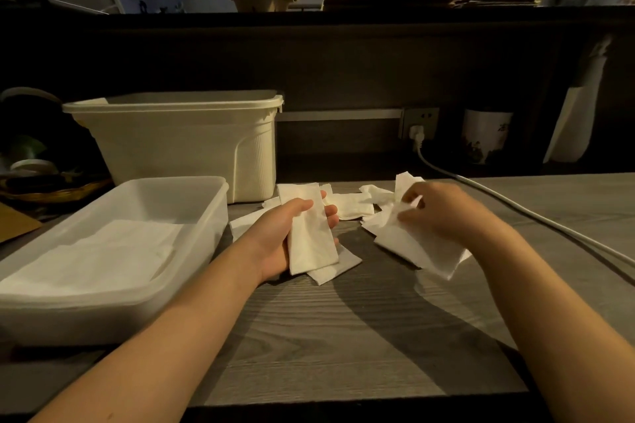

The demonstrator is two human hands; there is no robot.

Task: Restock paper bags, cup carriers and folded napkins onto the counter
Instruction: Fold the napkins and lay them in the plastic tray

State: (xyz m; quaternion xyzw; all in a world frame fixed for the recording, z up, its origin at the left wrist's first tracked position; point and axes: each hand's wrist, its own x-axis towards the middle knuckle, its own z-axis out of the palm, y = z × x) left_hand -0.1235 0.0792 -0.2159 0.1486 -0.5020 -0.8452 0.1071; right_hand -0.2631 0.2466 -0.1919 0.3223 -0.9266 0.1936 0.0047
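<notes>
I see left hand (278, 237) fingers (331, 212) curled round folded napkin (312, 240) | right hand (443, 213) pinching loose napkin (412, 247) over surface (343, 336)

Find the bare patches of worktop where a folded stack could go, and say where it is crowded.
Widest bare worktop lies between the forearms, nearer than the loose napkins. A smaller patch lies beyond the white cable, far right. Crowded: around the left hand, gripping a folded napkin, and right hand, pinching an open napkin; tray and bin fill the left.

Left grip (273, 237) palm-up, fingers and thumb curled in a hold; right grip (443, 213) palm-down, fingertips pinched together.
</notes>
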